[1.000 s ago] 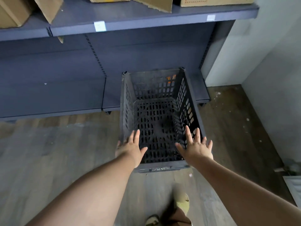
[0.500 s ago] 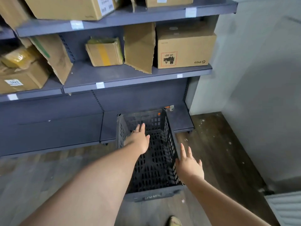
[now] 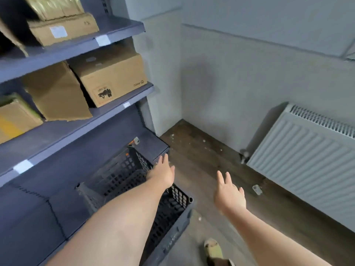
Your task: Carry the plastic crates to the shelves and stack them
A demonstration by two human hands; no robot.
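Note:
A dark grey perforated plastic crate (image 3: 173, 205) stands on the floor with its far end on the lowest shelf (image 3: 151, 144) of the grey shelving unit. My left hand (image 3: 162, 173) hovers above the crate's far right wall, fingers straight, holding nothing. My right hand (image 3: 228, 193) is out over the floor to the right of the crate, fingers spread and empty. My left forearm hides part of the crate's inside.
Cardboard boxes (image 3: 109, 79) fill the upper shelves on the left. A white radiator (image 3: 307, 156) hangs on the right wall. The dark wooden floor (image 3: 207, 156) runs to the corner. My foot in a pale sandal (image 3: 213, 250) stands beside the crate's near end.
Both hands have come off the crate, and the right hand has swung out to the right over the floor. The view has lifted and turned right toward the corner and radiator.

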